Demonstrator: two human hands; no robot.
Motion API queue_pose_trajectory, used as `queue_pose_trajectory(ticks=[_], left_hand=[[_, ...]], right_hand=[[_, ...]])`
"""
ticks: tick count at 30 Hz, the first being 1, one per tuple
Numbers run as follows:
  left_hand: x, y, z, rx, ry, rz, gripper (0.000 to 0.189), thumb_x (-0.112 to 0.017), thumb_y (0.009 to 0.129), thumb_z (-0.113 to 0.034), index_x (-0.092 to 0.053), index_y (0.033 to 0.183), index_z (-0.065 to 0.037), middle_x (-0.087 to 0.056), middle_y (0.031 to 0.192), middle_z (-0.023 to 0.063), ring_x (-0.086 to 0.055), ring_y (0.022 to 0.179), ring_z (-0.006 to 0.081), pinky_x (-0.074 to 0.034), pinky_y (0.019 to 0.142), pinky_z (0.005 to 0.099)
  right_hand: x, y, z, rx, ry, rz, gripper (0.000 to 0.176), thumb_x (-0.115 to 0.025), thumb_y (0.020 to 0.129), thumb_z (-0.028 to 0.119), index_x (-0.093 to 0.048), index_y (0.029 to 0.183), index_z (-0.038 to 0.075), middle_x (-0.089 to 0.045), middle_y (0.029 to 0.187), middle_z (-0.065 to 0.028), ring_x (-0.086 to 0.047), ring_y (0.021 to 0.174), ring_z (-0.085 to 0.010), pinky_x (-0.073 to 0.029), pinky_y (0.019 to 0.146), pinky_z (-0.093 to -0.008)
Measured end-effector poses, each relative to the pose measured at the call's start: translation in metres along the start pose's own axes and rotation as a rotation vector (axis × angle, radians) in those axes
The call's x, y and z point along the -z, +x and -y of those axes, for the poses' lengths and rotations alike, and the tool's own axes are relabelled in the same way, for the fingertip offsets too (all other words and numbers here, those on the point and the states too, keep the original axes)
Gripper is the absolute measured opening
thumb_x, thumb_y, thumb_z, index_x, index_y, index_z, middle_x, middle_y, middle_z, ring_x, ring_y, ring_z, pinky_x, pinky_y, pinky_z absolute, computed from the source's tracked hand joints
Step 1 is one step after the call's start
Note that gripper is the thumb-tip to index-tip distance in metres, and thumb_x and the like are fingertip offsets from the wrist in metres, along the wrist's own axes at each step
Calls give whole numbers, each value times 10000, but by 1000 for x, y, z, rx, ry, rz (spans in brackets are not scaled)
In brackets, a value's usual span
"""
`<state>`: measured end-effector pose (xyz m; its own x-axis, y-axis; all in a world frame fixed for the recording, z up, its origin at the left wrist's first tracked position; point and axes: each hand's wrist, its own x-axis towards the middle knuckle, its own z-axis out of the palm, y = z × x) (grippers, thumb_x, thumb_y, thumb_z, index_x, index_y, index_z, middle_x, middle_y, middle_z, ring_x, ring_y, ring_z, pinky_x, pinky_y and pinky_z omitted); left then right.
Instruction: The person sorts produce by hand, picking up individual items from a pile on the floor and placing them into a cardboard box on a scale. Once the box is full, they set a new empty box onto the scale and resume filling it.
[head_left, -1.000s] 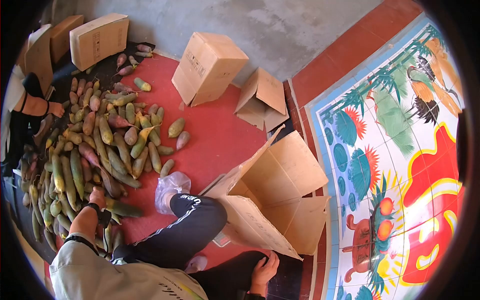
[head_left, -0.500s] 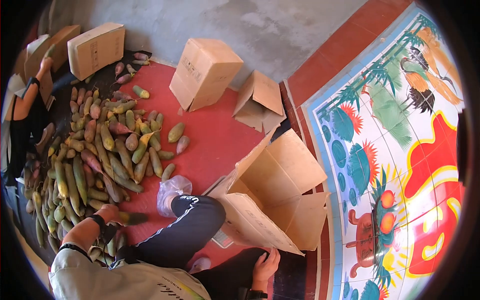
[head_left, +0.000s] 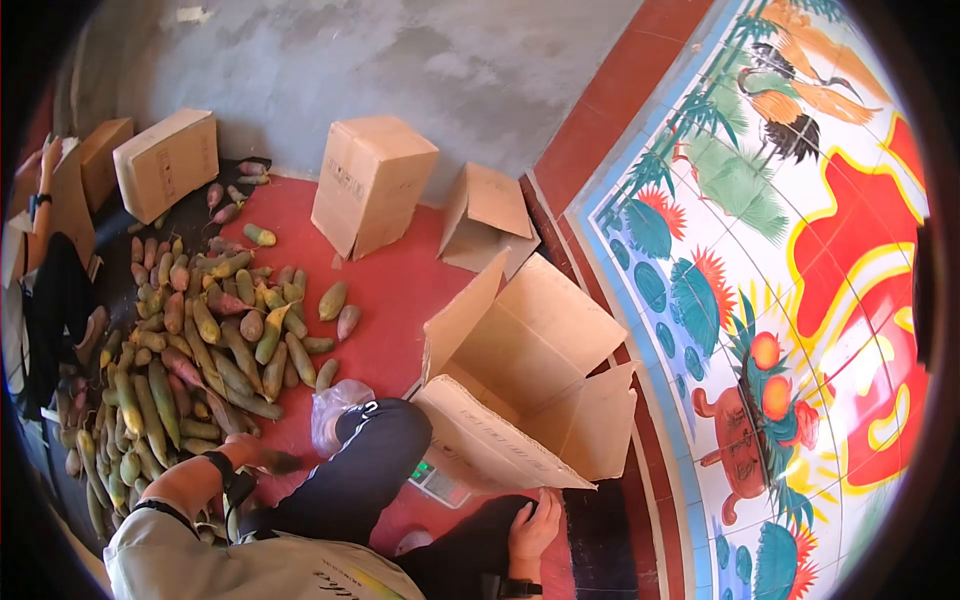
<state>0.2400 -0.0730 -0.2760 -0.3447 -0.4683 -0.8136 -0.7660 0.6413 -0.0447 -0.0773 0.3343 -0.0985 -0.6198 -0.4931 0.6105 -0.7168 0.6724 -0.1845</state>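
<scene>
My left hand is closed around a dark green radish, blurred at its tip, at the near edge of a large pile of radishes. These are long roots in green, yellowish and purplish pink. My right hand rests on my bent knee with the fingers stretched out and nothing in them. Just beyond its fingertips stands an open cardboard box, its flaps folded outward. Partly hidden between my leg and that box is a scale with a lit green display.
A taller cardboard box and a smaller open one stand by the grey wall. Further boxes are at the far left, near a co-worker's arm. Two radishes lie apart on the red floor. Painted tiles line the right.
The whole view has shifted, so things sit lower and further left. The scale's lit display has come into sight. My left hand still holds the radish; my right hand stays on the knee.
</scene>
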Motion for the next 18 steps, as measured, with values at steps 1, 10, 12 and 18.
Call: queue_pose_trajectory(ticks=[1,10,12,18], left_hand=[[6,-3,2,3,9,-9,669,-628,684,-617,-602,1174,-162,-598,1188,56,-559,1112,211,-448,900,351],[77,-79,47,35,-395,-386,556,-653,656,-601,-680,652,-46,-640,585,42,-647,587,173,-520,603,317],[87,-81,59,-28,-670,-505,552,-692,644,-567,-649,590,-20,-612,539,82,-625,524,186,-502,530,319],[130,-137,55,-88,-816,-703,489,-739,658,-447,-626,702,27,-591,565,95,-592,501,191,-457,476,315]], right_hand=[[0,1,-2,-8,3,-10,337,-541,775,27,-516,1107,-21,-538,1065,-216,-526,997,-380,-442,847,-435],[4,-5,-5,-24,30,-37,347,-542,781,22,-500,1122,-28,-538,1063,-221,-527,988,-387,-439,845,-434],[4,-4,-3,-50,50,-38,344,-543,782,23,-504,1119,-31,-537,1069,-219,-527,988,-384,-436,849,-434],[6,-7,-6,-51,67,-34,345,-537,782,12,-505,1121,-38,-530,1082,-220,-525,990,-384,-434,855,-433]])
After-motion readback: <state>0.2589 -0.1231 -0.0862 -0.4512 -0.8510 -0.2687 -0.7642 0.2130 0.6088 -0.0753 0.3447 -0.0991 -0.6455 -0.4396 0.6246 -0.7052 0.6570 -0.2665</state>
